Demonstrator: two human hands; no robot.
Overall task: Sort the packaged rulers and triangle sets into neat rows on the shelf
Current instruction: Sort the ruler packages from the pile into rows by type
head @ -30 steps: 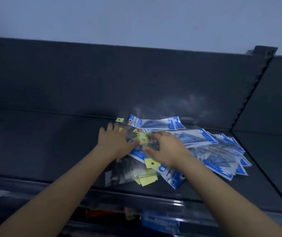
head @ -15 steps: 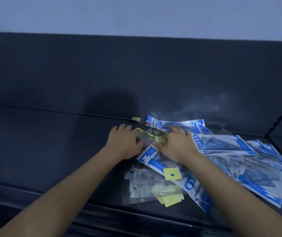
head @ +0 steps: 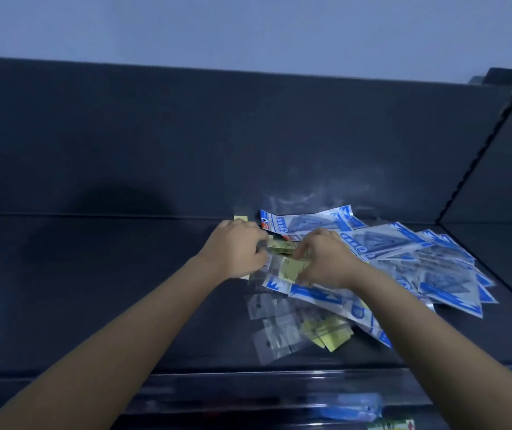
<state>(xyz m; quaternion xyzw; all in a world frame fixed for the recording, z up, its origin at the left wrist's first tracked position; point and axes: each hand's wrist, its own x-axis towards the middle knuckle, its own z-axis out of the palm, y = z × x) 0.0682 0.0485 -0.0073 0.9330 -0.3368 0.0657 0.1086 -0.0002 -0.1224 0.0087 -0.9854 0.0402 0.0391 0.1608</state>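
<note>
I have both hands buried in the left end of the heap, because that is where the yellow-backed packets [head: 290, 265] sit tangled among the blue ones. My left hand [head: 237, 251] is curled, fingers bent down onto the top of the yellow cluster, and I judge it is pinching a packet edge there, though the fingertips are hidden under the hand. My right hand [head: 326, 262] lies flat-ish over the packets just beside it, fingers pressed together and tucked under or against a yellow packet — whether it truly grips or only pins I cannot tell.

The blue packets [head: 403, 252] with the triangles fan out to the right, overlapping at all angles, one lying against the back panel [head: 186, 144] of the shelf [head: 93, 290]. Nearer the front edge sits a loose clump of clear packets [head: 273, 324] with more yellow cards [head: 332, 333] showing through, touching the blue ones above them. No row has been formed yet; the whole left stretch of shelf lies bare, which I take as the room meant for the rows.

I hold the two hands close together so one can steady the pile while the other draws a packet free — the slick sleeves will likely slide and drag neighbours along otherwise. Below the shelf lip another blue packet [head: 354, 409] shows on a lower level, blurred.
</note>
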